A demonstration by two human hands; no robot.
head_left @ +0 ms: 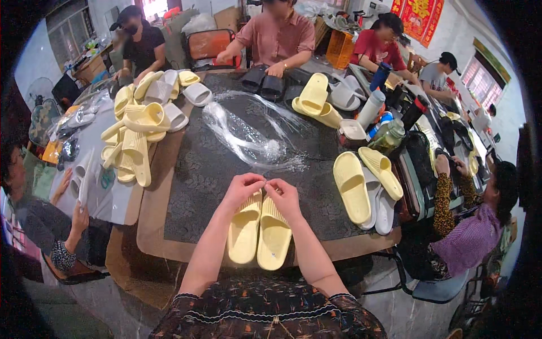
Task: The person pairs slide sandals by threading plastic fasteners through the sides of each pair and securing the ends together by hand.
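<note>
A pair of pale yellow slide slippers lies side by side in front of me at the table's near edge, heels toward me. Over their ribbed straps, my left hand and my right hand come together, fingertips pinched and almost touching. Whatever sits between the fingertips is too small or too hidden to make out. The slippers' toe ends are partly covered by my hands. Beyond them, several clear plastic bags with bunched white ends lie on the dark patterned mat.
Yellow and grey slippers are heaped at the left. More slippers rest at the right, near bottles and a lidded container. Across the table, a person in pink touches black slippers. Other people work on both sides.
</note>
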